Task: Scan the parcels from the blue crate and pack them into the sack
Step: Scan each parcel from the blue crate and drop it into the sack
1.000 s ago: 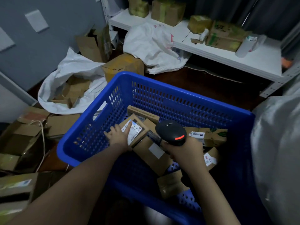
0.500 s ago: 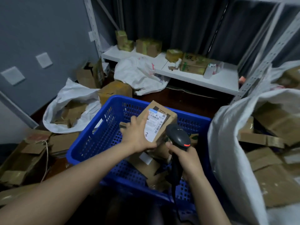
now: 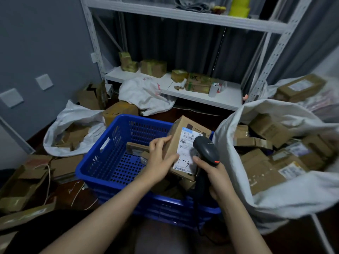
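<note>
1. Parcels of brown cardboard (image 3: 136,148) lie few in number in the blue perforated plastic crate (image 3: 110,165), which stands on the floor left of centre. Much of its holed bottom shows bare.
2. Above the crate's right part, the left hand (image 3: 161,158) grips one brown cardboard box parcel (image 3: 180,136) by its left edge, fingers curled round it. The box is tilted, with its white shipping label (image 3: 185,156) turned up toward the camera.
3. Just right of that, the right hand (image 3: 216,176) is wrapped round the handle of a black handheld barcode scanner (image 3: 206,150). The scanner's head sits over the label's right side; whether it touches the box cannot be told.
4. The step in hand looks like the scan of this parcel. Nothing visible shows whether the read has registered.
5. At the right stands the large white woven sack (image 3: 275,204), mouth open, close beside the crate and already holding many cardboard boxes. The next move probably calls for the left hand to carry the box rightward over the sack's rim and let it go among the others, with the scanner drawn clear of its path.
</note>
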